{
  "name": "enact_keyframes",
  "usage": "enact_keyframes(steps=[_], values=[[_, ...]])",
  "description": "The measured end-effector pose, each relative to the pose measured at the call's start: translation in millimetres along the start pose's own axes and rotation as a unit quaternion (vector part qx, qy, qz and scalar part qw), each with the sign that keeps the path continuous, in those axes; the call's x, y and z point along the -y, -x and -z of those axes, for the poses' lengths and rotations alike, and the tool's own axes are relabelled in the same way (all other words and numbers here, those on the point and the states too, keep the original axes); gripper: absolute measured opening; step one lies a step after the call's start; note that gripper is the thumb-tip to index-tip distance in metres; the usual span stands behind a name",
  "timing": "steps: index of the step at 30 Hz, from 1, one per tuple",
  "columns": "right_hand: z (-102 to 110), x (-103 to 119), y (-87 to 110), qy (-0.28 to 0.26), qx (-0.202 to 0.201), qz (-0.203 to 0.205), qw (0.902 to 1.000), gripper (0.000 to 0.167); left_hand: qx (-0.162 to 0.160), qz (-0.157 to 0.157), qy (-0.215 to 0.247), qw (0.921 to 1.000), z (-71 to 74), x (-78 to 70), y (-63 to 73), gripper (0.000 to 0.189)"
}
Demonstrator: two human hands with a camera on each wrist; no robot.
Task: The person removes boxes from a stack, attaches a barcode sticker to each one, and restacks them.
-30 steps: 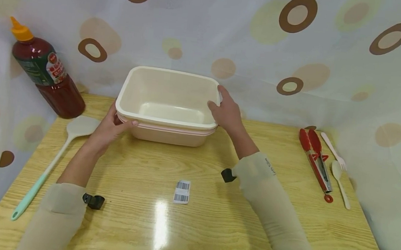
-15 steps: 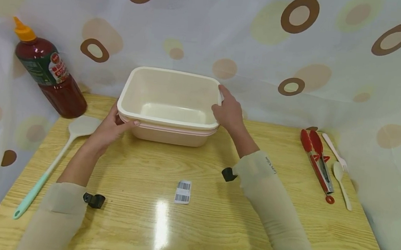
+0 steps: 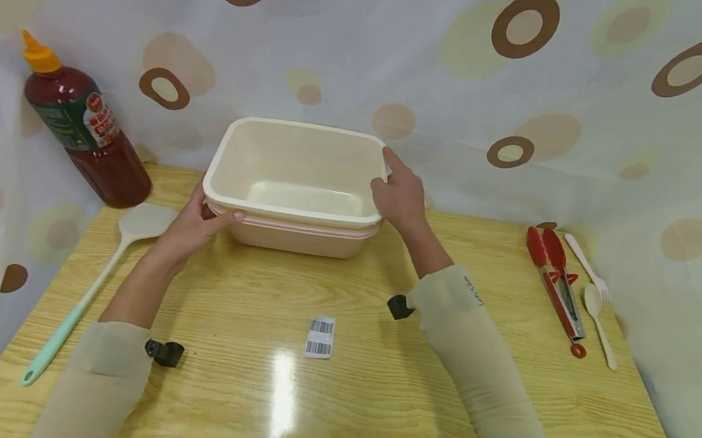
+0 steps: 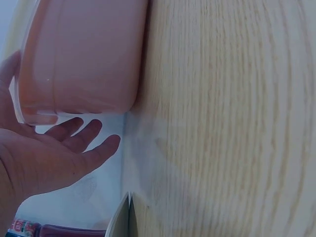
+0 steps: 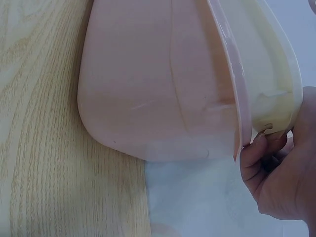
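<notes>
In the head view a cream rectangular plastic basin [image 3: 302, 200] sits nested in a pink basin [image 3: 298, 242] at the back of the table. My right hand [image 3: 400, 194] pinches the cream basin's right rim. In the right wrist view a gap shows between the cream rim [image 5: 296, 74] and the pink rim [image 5: 239, 98] at that end. My left hand [image 3: 192, 225] holds the left front corner, its thumb along the front below the cream rim. Several left fingers [image 4: 89, 136] stretch out under the pink basin's rim in the left wrist view.
A tall red sauce bottle [image 3: 86, 130] and a long-handled turner [image 3: 104, 273] lie left. Red tongs [image 3: 554, 281], a pink fork [image 3: 587, 268] and a cream spoon [image 3: 598, 320] are at the right. A barcode label [image 3: 320, 337] lies mid-table. A patterned curtain [image 3: 398, 61] stands behind.
My right thumb has shifted slightly outward on the cream basin's right rim. The basins and my left hand look nearly unmoved.
</notes>
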State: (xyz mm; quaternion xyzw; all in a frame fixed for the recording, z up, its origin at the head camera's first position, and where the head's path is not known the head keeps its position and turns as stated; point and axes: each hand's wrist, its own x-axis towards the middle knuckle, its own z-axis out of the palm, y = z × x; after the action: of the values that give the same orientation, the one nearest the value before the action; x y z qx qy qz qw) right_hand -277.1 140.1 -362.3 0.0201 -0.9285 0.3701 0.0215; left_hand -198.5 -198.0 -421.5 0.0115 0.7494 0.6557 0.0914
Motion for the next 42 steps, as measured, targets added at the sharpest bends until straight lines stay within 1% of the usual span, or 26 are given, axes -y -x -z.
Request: enact_keyframes(steps=[3,9,13,19,27,31,35,42], values=[[-0.3,0.7,0.9,-0.008,-0.004,0.01,0.9999,0.071,0.0,0.003,0.002,1.0,0.5,0.8,0.7,0.1],[1.2,1.6,3.2,-0.039,-0.005,0.011,0.9992,0.07,0.007,-0.004,0.013,0.9999,1.1,1.9,1.1,0.099],[2.1,1.8,3.6,-0.061,-0.004,0.01,0.9981,0.071,0.014,-0.009,0.018,0.9997,1.4,3.1,1.4,0.096],[2.7,3.3,2.8,-0.082,-0.004,0.019,0.9965,0.072,0.023,-0.014,0.015,0.9995,1.4,4.9,2.5,0.09],[6.3,9.2,1.2,-0.099,-0.02,0.018,0.9948,0.073,0.018,-0.026,0.015,0.9994,-0.2,5.9,1.4,0.087],[9.3,12.2,1.2,-0.117,-0.018,0.013,0.9929,0.072,0.016,-0.03,0.016,0.9993,-0.8,6.2,-0.1,0.086],[12.1,15.5,1.2,-0.141,-0.011,0.006,0.9899,0.071,0.013,-0.029,0.017,0.9994,-0.9,7.5,-0.8,0.085],[19.1,24.7,2.8,-0.147,-0.01,0.01,0.989,0.071,0.016,-0.021,0.012,0.9996,0.3,7.7,-1.0,0.088]])
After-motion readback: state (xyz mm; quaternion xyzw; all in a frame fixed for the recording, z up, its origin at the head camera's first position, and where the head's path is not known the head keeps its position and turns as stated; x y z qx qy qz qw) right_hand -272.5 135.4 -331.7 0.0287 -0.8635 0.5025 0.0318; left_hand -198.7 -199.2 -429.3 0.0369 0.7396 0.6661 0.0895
